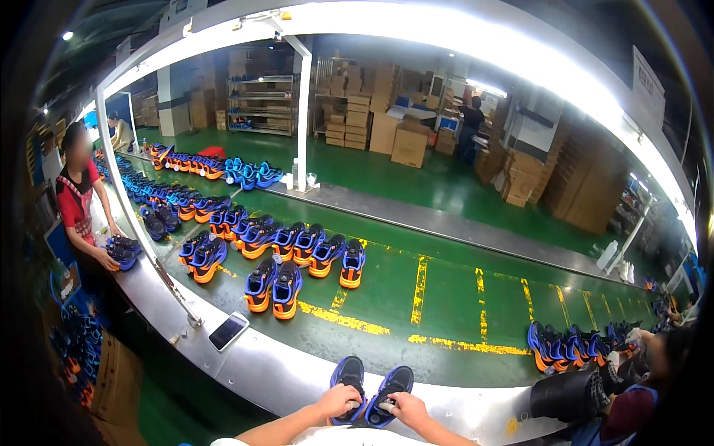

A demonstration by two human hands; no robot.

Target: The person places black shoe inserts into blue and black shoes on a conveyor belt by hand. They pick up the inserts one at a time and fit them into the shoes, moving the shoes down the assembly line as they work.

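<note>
My left hand point(336, 401) grips a blue and black shoe point(348, 372) at the near metal rim of the conveyor point(260, 368). My right hand point(405, 407) grips the matching shoe point(392, 383) beside it. Both shoes point away from me, side by side, toes resting on the rim. On the green belt point(446, 297) ahead stand several blue and orange shoe pairs, the nearest pair point(274, 288) to my front left.
A phone point(227, 331) lies on the rim to my left. A person in red point(78, 201) holds shoes at the far left. Another person point(639, 379) works at my right beside more shoes point(573, 346). Cardboard boxes point(387, 130) and shelves stand behind.
</note>
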